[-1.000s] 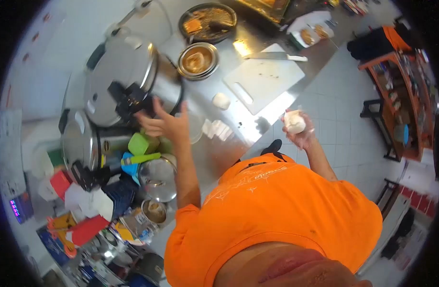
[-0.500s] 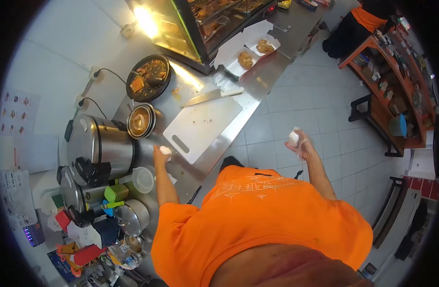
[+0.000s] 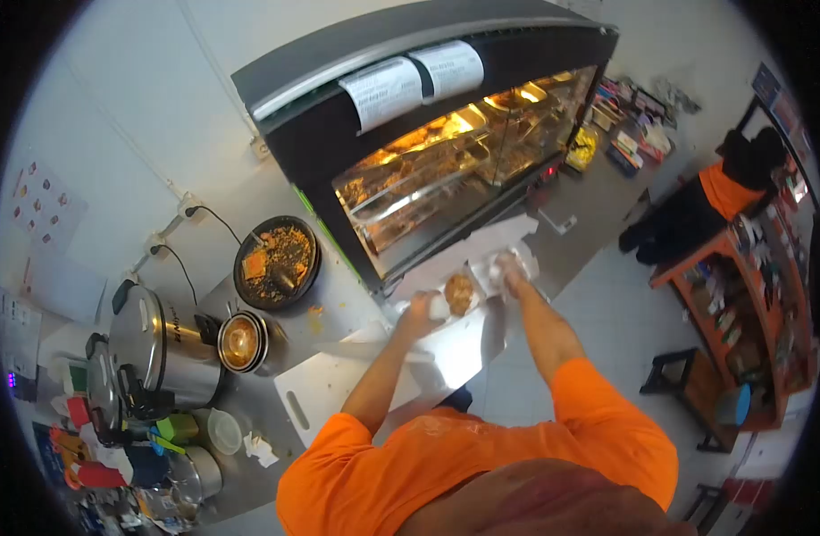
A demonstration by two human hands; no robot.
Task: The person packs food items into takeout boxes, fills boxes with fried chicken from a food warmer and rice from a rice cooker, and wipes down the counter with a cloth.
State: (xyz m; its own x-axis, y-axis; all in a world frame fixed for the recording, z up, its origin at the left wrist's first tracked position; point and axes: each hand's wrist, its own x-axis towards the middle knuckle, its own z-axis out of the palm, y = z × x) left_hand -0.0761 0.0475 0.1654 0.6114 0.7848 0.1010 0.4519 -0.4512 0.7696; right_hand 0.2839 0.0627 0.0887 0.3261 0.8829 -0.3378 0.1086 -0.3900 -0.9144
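Note:
My left hand (image 3: 417, 314) is at the near-left side of an open white takeaway box, closed on a small white lump (image 3: 439, 306). Beside that lump, a piece of fried chicken (image 3: 459, 293) lies in the box. Over the adjoining white box (image 3: 487, 279) to the right, my right hand (image 3: 512, 271) reaches down with bent fingers. Blur and the white box walls hide what is in its grip, and the chicken in that box is covered. Under my left forearm are a white cutting board (image 3: 316, 384) and a knife (image 3: 374, 350).
A lit glass food warmer (image 3: 446, 161) stands right behind the boxes. On the counter's left are a dark pan of crumbs (image 3: 276, 263), nested metal bowls (image 3: 242, 341) and a large steel cooker (image 3: 155, 348). Another person (image 3: 732, 192) stands by a wooden shelf (image 3: 740, 313) at right.
Both hands have moved forward from the board and the floor side to the takeaway boxes, the left one carrying its white lump. The view has shifted up toward the food warmer.

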